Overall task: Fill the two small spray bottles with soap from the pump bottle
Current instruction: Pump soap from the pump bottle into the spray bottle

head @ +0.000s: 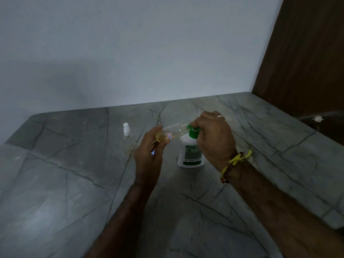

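Two small spray bottles show: one [170, 132] lies tilted near frame centre in the left hand [149, 149], whose fingers wrap its base, its open neck at the nozzle of the pump bottle [190, 148] on the bench [74, 183]. Right hand [214, 138] fingers curl over the green pump. The other [127, 132] stands left. Light, thin and probably slippery with soap, the held bottle is best gripped round its lower body.

capped spray bottle [127, 131] left, countertop [55, 183] open
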